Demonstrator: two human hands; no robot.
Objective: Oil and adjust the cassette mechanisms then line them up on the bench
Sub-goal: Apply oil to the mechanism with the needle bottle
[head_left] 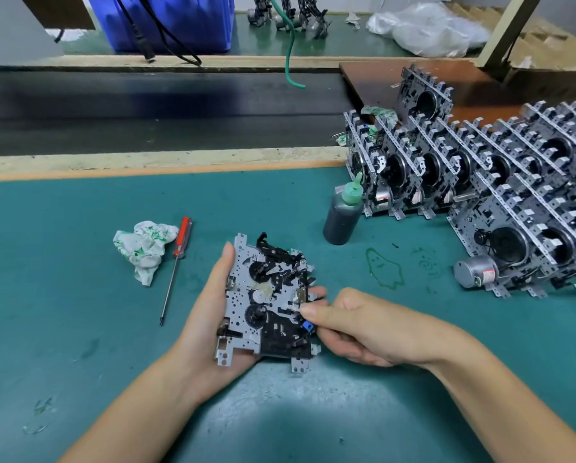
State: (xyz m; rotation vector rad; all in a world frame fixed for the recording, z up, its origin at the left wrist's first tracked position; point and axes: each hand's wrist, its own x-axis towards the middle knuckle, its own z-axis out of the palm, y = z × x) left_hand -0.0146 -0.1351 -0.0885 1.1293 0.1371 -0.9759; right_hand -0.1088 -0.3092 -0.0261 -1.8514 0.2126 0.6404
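Left hand: the left hand (209, 315) cradled one cassette mechanism (266, 302) from beneath, thumb lying along its left edge and fingertips showing past its right edge; its grip was curled round the plate.
Right hand: the right hand (356, 329) met the mechanism's right edge, its grip closed to a pinch of thumb and forefinger on a small part there, just above a blue tab (308, 326); exactly which part it pinched could not be told.
Held mechanism: it was lifted clear of the bench (79, 329), face up and tilted slightly, with grey perforated plate, black gears and black levers showing.
Lined-up mechanisms: rows of finished mechanisms (480, 182) stood on edge at the right of the bench, close-packed and leaning, with one more (425, 95) propped behind them on a brown board (373, 81).
Oil bottle: a dark bottle (341, 218) with a green nozzle stood upright just beside the nearest row's left end.
Screwdriver: a red-handled screwdriver (176, 269) lay flat on the bench, left of the held mechanism, tip towards the person.
Rag: a crumpled white rag (143, 248) with green stains lay touching the screwdriver's handle.
Stains: green oil marks (385, 269) showed on the mat between the bottle and the front row.
Background: a dark belt (146, 108) ran beyond the bench edge, with a blue bin (179, 21) and clear plastic bags (426, 28) farther back.
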